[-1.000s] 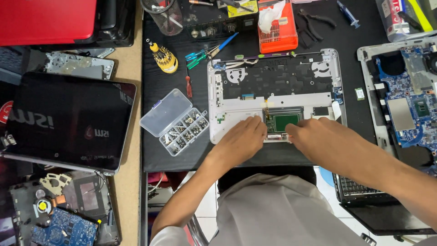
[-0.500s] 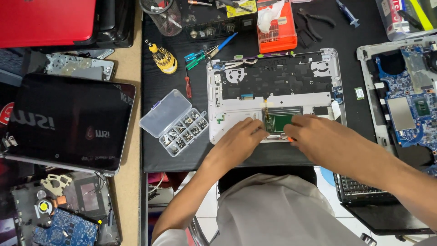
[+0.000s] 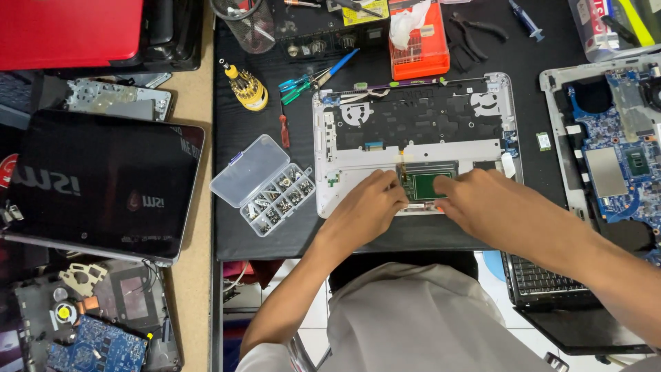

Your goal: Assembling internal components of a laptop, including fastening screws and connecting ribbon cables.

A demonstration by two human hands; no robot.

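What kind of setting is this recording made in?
Most likely a laptop repair bench. Both hands, left hand and right hand, rest on the green touchpad board in an opened silver laptop shell, beside a clear screw organiser, with a bare blue motherboard nearby.

My left hand and right hand crowd the green board at the near edge of the opened laptop shell, so little room is left between them. To my left, the clear screw box sits just beside the shell, with a red screwdriver above it. To my right, a narrow strip of black mat runs between the shell and a second open laptop, blocked only by a small green chip. Beyond the shell, the orange case and pliers close the far side.
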